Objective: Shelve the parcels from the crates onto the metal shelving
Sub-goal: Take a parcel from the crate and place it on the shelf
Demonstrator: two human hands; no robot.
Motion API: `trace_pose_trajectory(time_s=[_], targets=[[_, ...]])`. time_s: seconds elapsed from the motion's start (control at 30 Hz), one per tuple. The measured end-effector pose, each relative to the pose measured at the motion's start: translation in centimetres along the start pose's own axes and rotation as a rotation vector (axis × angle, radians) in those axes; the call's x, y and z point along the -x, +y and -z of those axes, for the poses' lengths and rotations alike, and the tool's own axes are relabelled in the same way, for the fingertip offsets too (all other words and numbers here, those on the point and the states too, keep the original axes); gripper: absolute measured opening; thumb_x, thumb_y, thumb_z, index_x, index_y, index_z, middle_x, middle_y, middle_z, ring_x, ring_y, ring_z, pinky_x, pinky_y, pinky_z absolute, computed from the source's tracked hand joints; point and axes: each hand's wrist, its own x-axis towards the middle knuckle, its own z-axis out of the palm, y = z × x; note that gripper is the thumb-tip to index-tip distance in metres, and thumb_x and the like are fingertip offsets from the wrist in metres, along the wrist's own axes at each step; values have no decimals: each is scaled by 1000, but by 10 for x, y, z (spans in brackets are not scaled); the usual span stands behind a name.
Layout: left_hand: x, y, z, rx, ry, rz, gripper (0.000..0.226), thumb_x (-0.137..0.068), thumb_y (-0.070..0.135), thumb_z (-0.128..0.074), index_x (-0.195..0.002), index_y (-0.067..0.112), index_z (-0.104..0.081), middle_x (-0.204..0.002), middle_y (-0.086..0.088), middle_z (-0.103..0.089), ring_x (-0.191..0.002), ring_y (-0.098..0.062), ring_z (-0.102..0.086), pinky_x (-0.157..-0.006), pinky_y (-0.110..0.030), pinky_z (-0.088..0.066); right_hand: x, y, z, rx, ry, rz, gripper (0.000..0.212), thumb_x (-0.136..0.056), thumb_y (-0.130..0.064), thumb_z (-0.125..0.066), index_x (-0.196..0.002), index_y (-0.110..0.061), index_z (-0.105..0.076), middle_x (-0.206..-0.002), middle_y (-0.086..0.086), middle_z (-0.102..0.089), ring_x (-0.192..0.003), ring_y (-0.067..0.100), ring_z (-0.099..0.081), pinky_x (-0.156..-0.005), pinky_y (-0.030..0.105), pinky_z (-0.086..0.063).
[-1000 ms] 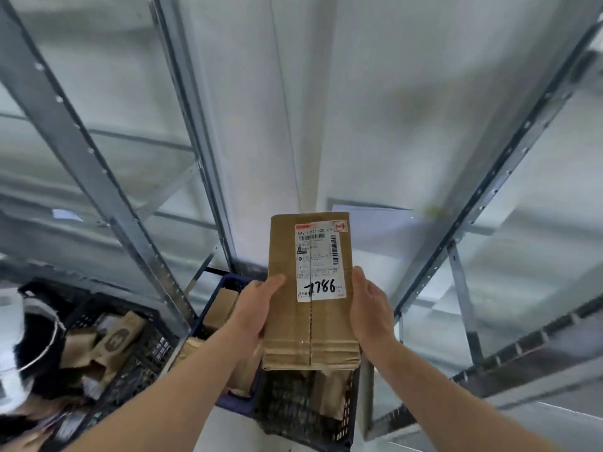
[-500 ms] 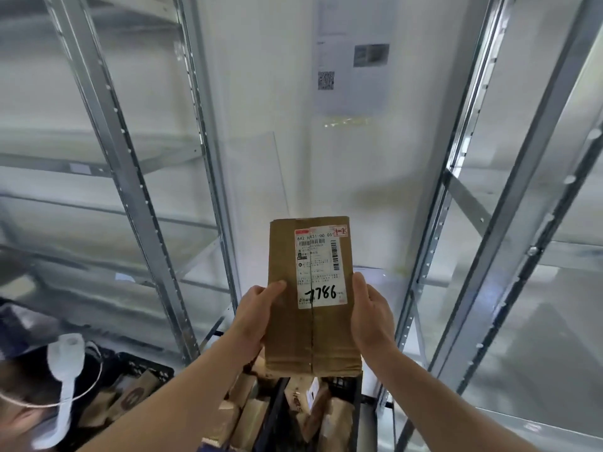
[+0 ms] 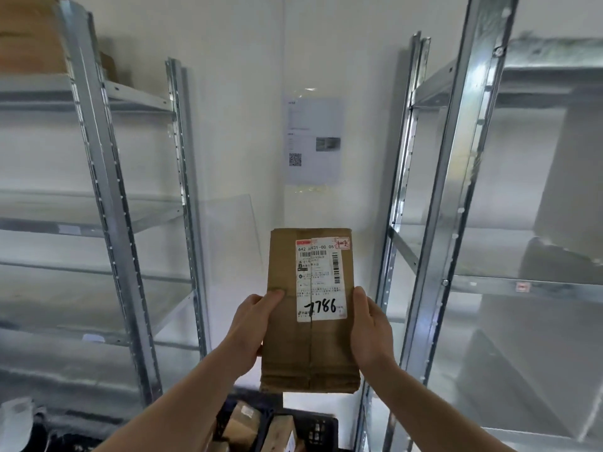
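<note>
Head view: both hands hold one brown cardboard parcel (image 3: 310,314) upright in mid-air, at the centre of the frame. The left hand (image 3: 249,331) grips the parcel's left edge, thumb laid across the front face and the remaining fingers behind it, out of sight. The right hand (image 3: 370,327) grips the right edge in the same manner, thumb lying along the front beside the white shipping label (image 3: 321,278). The label covers the upper right of the front face and bears barcodes, printed text and the handwritten number 7786 (the small print is too fine to read). A taped seam runs down the middle of the parcel, and its lower end is creased.

Directly below the parcel, at the bottom edge of the frame, a dark plastic crate (image 3: 313,430) contains further brown parcels (image 3: 243,425). To the left stands a bay of metal shelving (image 3: 107,203) with perforated galvanised uprights and several shelf levels; a brown box (image 3: 29,34) sits on its top level. A second shelving bay (image 3: 456,190) stands to the right, near the right hand. Between the two bays lies a white wall carrying a printed notice (image 3: 313,141) with a QR code, well behind the parcel. A clear sheet (image 3: 231,243) leans against the wall beneath the notice.
</note>
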Motion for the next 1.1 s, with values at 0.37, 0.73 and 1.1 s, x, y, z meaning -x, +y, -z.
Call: trace_pose_trajectory(time_s=[0.37,0.73,1.1], targets=[[67,16,7,1,-163,-73,41,-94,51,-54,-115,16,-59,-109,-4,-73,-100,-25,-69,-83,-48,-58,84,-46,38,-2,146,43,49,-102,-59,-33,-102,-30,-72,-97,-10,-75,-96,13,-68,-94,39,-55],[129,29,-33,-20,-286,-100,42,-94,52,-55,-114,16,-60,-108,-3,-73,-99,-25,-69,-83,-48,-57,139,-71,104,26,270,46,55,-98,-64,-28,-106,-29,-70,-104,-8,-74,-98,17,-69,-100,47,-54],[184,38,-139,-34,-418,-132,38,-93,48,-57,-110,14,-61,-99,-5,-75,-88,-23,-72,-82,-46,-57,165,-77,225,56,410,73,48,-103,-58,-29,-103,-30,-69,-104,-8,-72,-101,16,-65,-98,43,-51]])
